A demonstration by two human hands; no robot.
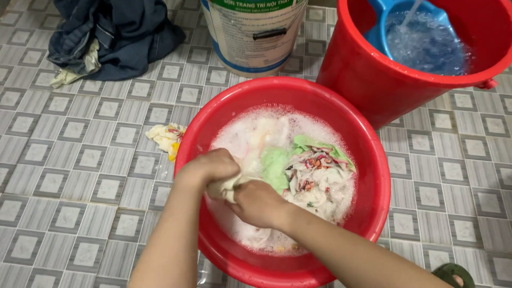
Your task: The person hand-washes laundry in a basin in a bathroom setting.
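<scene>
A red basin on the tiled floor holds soapy water and wet clothes. A green and floral patterned garment lies in the suds. My left hand and my right hand are both closed on a pale cream cloth, bunched between them over the basin's near left side.
A red bucket at the back right holds water and a blue scoop, with a water stream falling in. A white paint pail stands behind the basin. Dark clothes lie piled far left. A small wet rag lies beside the basin.
</scene>
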